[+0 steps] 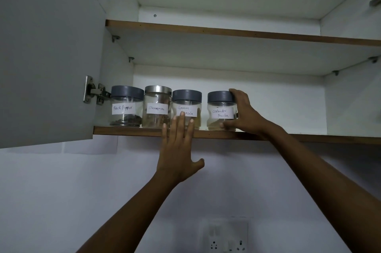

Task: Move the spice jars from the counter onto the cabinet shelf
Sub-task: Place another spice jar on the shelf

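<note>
Left hand (pixel 177 150) flat, right hand (pixel 245 113) curled (gripping)

Your black pepper jar (pixel 125 112), garam masala jar (pixel 186 101) and coriander powder jar (pixel 220 108) have grey lids, while the cinnamon jar (pixel 157 108) has a silver one.

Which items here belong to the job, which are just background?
Job: Black Pepper jar, Cinnamon jar, Garam Masala jar, Coriander Powder jar, all on the lower shelf; right hand gripping the Coriander Powder jar; left hand, fingers straight, at the Garam Masala jar.
Background: upper shelf, cabinet door, hinge, wall socket.
</note>
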The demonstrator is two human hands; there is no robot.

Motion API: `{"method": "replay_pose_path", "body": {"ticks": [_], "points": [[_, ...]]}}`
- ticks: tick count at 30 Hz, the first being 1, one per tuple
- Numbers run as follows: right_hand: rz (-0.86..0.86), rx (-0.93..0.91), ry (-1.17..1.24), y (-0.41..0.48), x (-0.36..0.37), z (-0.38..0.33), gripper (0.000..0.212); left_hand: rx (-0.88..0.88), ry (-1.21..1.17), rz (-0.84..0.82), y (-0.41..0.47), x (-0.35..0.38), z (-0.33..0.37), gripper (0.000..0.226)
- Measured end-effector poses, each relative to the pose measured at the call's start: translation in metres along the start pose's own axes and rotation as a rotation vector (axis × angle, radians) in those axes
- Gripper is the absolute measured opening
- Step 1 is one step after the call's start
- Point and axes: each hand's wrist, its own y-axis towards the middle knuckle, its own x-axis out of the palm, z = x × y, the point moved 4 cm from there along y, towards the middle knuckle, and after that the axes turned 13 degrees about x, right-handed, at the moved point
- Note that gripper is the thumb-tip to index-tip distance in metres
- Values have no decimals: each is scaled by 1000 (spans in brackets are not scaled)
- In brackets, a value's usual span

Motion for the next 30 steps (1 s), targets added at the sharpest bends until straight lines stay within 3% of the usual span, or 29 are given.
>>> {"method": "replay_pose_path", "body": {"ticks": [11,18,22,25,30], "points": [[56,111,-55,-16,22,-10,103,26,-4,-33,-2,-1,0,107],[262,94,-208,-77,37,-13,84,7,-92,-141,-16,-13,16,97],[359,57,-260,-133,57,-10,54,191,-158,8,-45,-24,52,69],[323,117,-243,-178,77,4,39,197,-314,66,-80,-24,82,56],[168,192,-265,-262,113,41,39,146,-474,-45,-153,-3,124,52]]}}
